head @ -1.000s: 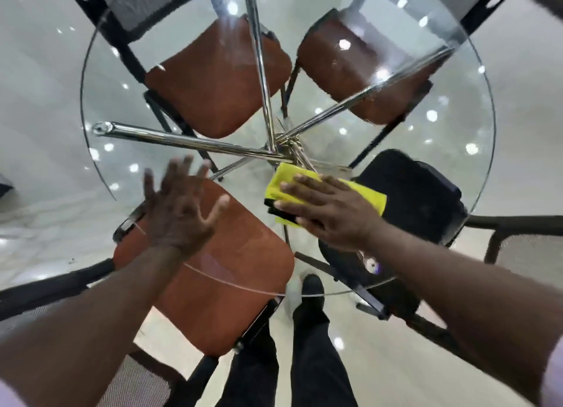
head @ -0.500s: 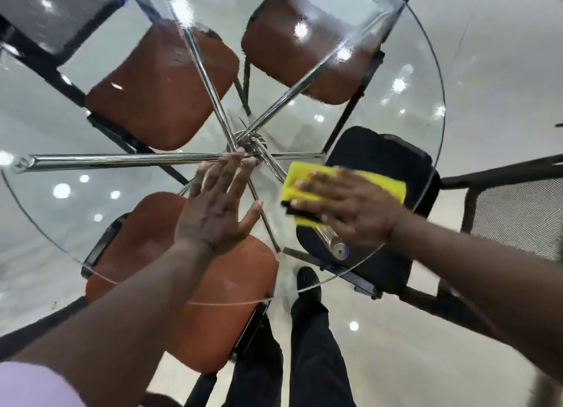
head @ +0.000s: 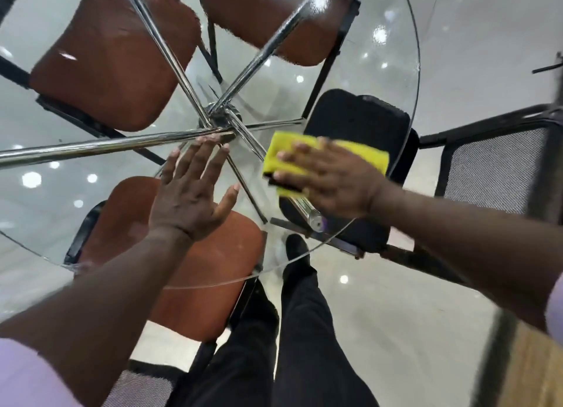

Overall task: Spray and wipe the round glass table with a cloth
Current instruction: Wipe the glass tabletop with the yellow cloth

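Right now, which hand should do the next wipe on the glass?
The right hand, probably: it presses the yellow cloth flat on the glass table. The left hand holds nothing.

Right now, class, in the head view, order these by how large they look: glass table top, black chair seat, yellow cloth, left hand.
1. glass table top
2. black chair seat
3. left hand and yellow cloth: look alike; the right hand covers part of the cloth, so no ranking.

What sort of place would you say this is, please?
Probably an office meeting or break area: a round glass table on chrome legs, brown padded chairs and a mesh-backed chair around it, on a glossy floor.
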`<action>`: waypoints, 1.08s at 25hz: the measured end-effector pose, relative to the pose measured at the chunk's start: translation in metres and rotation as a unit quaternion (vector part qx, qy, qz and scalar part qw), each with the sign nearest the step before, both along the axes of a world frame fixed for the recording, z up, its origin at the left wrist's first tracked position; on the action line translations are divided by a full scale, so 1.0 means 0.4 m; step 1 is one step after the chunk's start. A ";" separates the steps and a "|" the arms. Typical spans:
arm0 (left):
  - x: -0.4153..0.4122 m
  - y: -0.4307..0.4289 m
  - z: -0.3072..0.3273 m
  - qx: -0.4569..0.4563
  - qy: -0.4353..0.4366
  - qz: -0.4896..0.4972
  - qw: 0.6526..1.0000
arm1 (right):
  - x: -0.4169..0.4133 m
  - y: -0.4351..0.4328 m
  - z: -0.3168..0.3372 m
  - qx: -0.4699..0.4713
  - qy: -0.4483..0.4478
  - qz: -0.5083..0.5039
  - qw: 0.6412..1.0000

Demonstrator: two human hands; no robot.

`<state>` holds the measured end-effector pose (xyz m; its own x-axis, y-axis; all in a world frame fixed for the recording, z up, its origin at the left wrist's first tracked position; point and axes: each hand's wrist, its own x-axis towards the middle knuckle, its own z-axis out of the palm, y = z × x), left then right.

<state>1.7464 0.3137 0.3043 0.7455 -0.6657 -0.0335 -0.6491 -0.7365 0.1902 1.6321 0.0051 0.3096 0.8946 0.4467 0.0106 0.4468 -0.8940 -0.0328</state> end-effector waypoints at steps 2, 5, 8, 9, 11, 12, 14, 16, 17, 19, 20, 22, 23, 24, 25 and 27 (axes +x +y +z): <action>-0.001 -0.002 0.002 0.002 0.001 0.000 1.000 | 0.074 -0.117 -0.004 0.011 -0.005 -0.196 0.981; 0.000 -0.002 0.012 0.014 0.009 0.000 1.000 | 0.069 0.033 -0.008 0.084 -0.082 -0.588 0.800; 0.006 -0.003 0.020 0.017 0.013 -0.002 1.000 | -0.018 0.202 0.006 0.084 -0.060 -0.449 0.887; 0.010 -0.005 0.017 0.013 0.011 -0.002 1.000 | -0.033 0.166 0.005 0.053 -0.020 -0.277 0.959; 0.008 0.000 0.006 0.006 0.002 -0.002 1.000 | 0.010 -0.013 0.014 0.017 0.012 -0.013 1.000; 0.006 -0.001 0.002 -0.004 0.000 -0.005 1.000 | 0.041 -0.114 0.005 0.001 0.015 -0.021 1.000; 0.005 -0.002 0.004 -0.016 -0.007 -0.008 1.000 | 0.096 -0.240 0.014 0.026 -0.011 -0.277 0.961; 0.005 -0.003 0.008 -0.014 -0.005 -0.006 1.000 | 0.116 -0.165 0.011 0.066 -0.061 -0.579 0.810; 0.006 -0.005 0.008 -0.012 0.000 -0.006 1.000 | 0.112 -0.080 0.007 0.082 -0.067 -0.660 0.744; 0.005 -0.003 0.009 -0.013 -0.002 -0.010 1.000 | 0.073 0.042 0.011 0.070 -0.058 -0.617 0.782; 0.008 -0.002 0.005 -0.018 -0.006 -0.008 1.000 | 0.048 0.046 0.004 0.057 -0.039 -0.501 0.863; 0.008 -0.001 -0.005 -0.029 -0.015 -0.013 0.999 | 0.038 -0.083 0.003 0.002 -0.003 -0.190 0.982; 0.005 -0.003 -0.008 -0.033 -0.020 -0.016 0.999 | 0.057 -0.177 0.007 -0.011 0.008 -0.121 0.993; 0.006 -0.005 -0.013 -0.032 -0.027 -0.010 0.999 | 0.092 -0.259 0.002 -0.008 0.000 -0.149 0.989; 0.007 -0.005 -0.014 -0.022 -0.033 -0.003 0.999 | 0.127 -0.300 0.010 0.022 -0.016 -0.269 0.963; 0.002 -0.007 -0.003 -0.005 -0.023 0.001 1.000 | 0.159 -0.233 0.012 0.068 -0.074 -0.586 0.804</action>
<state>1.7473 0.3110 0.3031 0.7468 -0.6649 0.0083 -0.6566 -0.7354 0.1677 1.6957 -0.0881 0.3143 0.6841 -0.7173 0.1321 -0.6928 -0.6957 -0.1899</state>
